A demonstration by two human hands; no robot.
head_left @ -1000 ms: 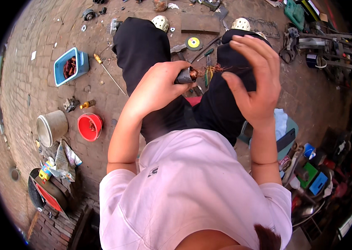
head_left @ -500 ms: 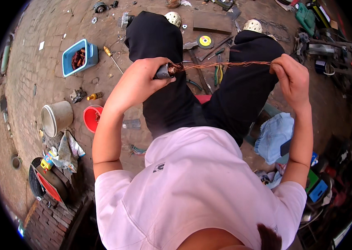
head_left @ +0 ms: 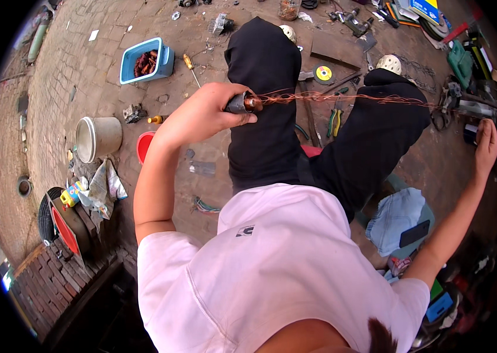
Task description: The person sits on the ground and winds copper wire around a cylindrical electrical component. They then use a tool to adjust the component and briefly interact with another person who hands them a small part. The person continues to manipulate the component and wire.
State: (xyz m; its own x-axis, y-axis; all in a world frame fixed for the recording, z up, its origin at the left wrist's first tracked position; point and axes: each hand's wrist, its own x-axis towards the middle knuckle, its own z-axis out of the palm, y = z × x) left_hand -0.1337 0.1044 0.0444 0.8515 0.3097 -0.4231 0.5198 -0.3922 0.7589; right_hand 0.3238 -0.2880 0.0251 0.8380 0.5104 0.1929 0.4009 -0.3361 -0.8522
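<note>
My left hand (head_left: 216, 112) is wrapped round a short dark metal cylinder (head_left: 235, 105) with copper windings showing at its right end, which looks like a small motor part. From that end a loose bundle of thin copper wire (head_left: 342, 97) stretches to the right across my knees, its strands spread and slightly wavy. Far out to the right, my right hand (head_left: 487, 144) has its fingers pressed together at the wire's far end. The last stretch of wire before the fingers is too fine to follow clearly.
On the ground lie green-and-yellow pliers (head_left: 335, 120), a cutting disc (head_left: 323, 74) and a screwdriver (head_left: 191, 68). Leftward stand a blue tub (head_left: 165, 62) of copper scraps, a white bucket (head_left: 100, 138) and a red bowl (head_left: 144, 146). A phone (head_left: 414, 234) rests on denim cloth (head_left: 394, 220) at right.
My right hand has moved far right and somewhat down, and the copper wire now reaches further out, its strands looser. My left hand keeps its hold on the cylinder. The whole view has shifted.
</note>
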